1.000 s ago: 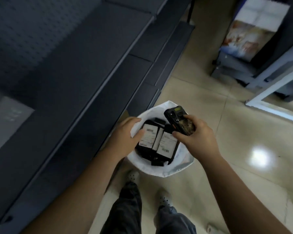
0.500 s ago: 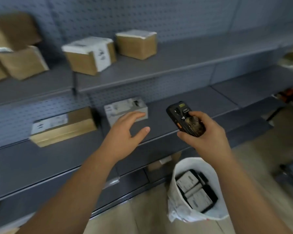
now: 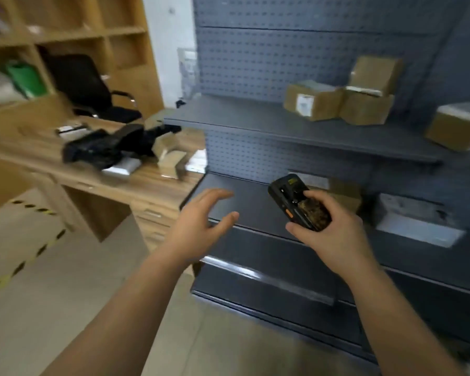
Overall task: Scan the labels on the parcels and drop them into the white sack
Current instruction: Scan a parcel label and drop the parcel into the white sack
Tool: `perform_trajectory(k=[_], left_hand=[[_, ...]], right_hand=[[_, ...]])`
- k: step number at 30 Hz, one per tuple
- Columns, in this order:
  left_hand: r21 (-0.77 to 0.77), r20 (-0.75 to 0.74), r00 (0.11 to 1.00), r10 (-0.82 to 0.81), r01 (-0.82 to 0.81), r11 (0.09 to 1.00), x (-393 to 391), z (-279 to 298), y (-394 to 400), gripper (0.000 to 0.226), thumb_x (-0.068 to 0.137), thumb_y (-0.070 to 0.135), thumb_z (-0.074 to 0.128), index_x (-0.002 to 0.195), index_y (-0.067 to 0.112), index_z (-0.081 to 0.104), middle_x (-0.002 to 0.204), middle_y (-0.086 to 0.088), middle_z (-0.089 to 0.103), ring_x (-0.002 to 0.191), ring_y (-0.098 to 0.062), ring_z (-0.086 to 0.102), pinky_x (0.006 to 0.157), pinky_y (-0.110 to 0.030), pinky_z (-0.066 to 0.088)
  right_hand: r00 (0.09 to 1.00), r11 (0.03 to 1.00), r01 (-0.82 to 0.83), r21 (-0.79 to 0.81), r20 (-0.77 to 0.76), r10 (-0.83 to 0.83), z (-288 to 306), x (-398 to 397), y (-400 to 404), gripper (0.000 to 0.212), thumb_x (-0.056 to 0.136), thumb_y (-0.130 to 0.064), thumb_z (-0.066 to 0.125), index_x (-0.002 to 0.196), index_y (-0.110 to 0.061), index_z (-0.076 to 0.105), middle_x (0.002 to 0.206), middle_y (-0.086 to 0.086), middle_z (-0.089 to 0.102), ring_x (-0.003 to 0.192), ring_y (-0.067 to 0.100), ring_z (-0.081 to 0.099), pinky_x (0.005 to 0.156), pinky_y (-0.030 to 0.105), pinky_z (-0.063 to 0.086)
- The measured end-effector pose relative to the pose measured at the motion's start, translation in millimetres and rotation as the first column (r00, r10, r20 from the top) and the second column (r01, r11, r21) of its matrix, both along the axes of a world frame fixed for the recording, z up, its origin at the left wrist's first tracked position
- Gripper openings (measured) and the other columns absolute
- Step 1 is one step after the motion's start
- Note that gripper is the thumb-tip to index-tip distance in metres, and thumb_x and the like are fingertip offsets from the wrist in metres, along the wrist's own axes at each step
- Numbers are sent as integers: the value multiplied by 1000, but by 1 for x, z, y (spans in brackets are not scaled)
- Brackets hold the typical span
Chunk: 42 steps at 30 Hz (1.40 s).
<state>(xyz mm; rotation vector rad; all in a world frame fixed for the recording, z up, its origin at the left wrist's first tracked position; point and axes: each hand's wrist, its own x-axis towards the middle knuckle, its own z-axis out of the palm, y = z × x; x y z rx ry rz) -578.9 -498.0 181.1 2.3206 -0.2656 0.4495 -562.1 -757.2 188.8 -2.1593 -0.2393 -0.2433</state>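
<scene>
the left hand (image 3: 201, 229) hangs bare with fingers spread and loosely curved, holding nothing, out over the front edge of the middle shelf (image 3: 244, 204). the right hand (image 3: 334, 229) is wrapped round a black handheld scanner (image 3: 299, 204), thumb on its face, window tilted toward 11 o'clock. the white sack is out of view, so i cannot tell where it sits.

the step in hand looks like picking the next parcel. black parcels (image 3: 106, 147) lie heaped on the wooden surface (image 3: 152, 183) at about 10 o'clock from the left hand, well apart from it; brown boxes (image 3: 312, 103) stand on the upper shelf at 1 o'clock, and a pale parcel (image 3: 415, 221) lies on the middle shelf at 3 o'clock from the scanner. to do it well, choose one parcel, take it with the free hand so its label faces up, and bring label and scanner window square to each other before pressing. everything is motion-blurred, so slowing the head first should help find the label.
</scene>
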Motion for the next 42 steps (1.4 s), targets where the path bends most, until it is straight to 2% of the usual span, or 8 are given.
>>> perform_trajectory(k=[7, 10, 12, 17, 29, 35, 39, 42], left_hand=[[-3, 11, 925, 381, -381, 925, -68, 14, 180, 45, 89, 44, 62, 130, 24, 58, 125, 11, 59, 115, -4, 53, 100, -22, 43], [-7, -8, 867, 498, -498, 867, -84, 12, 233, 43, 91, 38, 63, 130, 23, 57, 124, 16, 55, 103, 13, 42, 86, 3, 32], [-1, -13, 828, 560, -560, 828, -90, 6, 266, 41, 92, 35, 64, 130, 23, 57, 123, 15, 55, 102, 15, 40, 86, 6, 29], [-16, -58, 737, 674, -675, 737, -88, -3, 347, 39, 92, 41, 62, 129, 28, 58, 129, 16, 57, 117, 0, 49, 105, -32, 43], [44, -59, 510, 858, -858, 512, -51, 21, 520, 40, 93, 40, 61, 131, 28, 57, 128, 17, 58, 119, 2, 49, 103, -27, 44], [17, -75, 515, 854, -856, 517, -23, 12, 593, 38, 93, 40, 61, 129, 28, 58, 126, 19, 57, 117, 6, 48, 100, -20, 41], [-23, -88, 579, 811, -815, 579, 17, 1, 657, 35, 93, 37, 62, 127, 29, 59, 123, 20, 57, 117, 3, 49, 100, -21, 41], [-46, -125, 665, 736, -745, 666, 60, -9, 707, 34, 93, 35, 63, 126, 30, 59, 122, 21, 57, 115, 3, 49, 102, -26, 42]], right_hand=[[954, 954, -296, -44, 40, 297, 15, 21, 199, 61, 70, -35, 87, 123, -41, 58, 112, -11, 63, 105, 12, 59, 93, 36, 51], [915, 914, -398, -77, 43, 401, 13, 29, 268, 59, 70, -40, 86, 122, -40, 58, 108, -13, 64, 103, 12, 58, 88, 34, 51], [885, 884, -461, -81, 37, 465, 7, 38, 312, 59, 70, -43, 85, 122, -40, 57, 109, -13, 64, 103, 11, 58, 88, 33, 51], [817, 820, -569, -72, 72, 573, -7, 73, 423, 60, 71, -39, 86, 124, -37, 59, 99, -24, 54, 97, 5, 50, 83, 25, 39], [583, 593, -804, -37, 143, 800, 1, 161, 660, 60, 66, -44, 85, 120, -42, 59, 109, -17, 60, 105, 10, 55, 89, 33, 48], [559, 565, -823, -56, 98, 823, -12, 186, 736, 60, 67, -38, 88, 121, -37, 62, 108, -15, 60, 105, 12, 56, 91, 32, 48], [637, 639, -767, -55, 50, 769, -24, 216, 780, 62, 62, -52, 85, 118, -46, 58, 108, -23, 60, 104, 10, 58, 91, 39, 52], [718, 717, -696, -43, -11, 696, -28, 240, 804, 61, 67, -40, 88, 121, -42, 60, 113, -18, 60, 106, 9, 57, 93, 37, 50]])
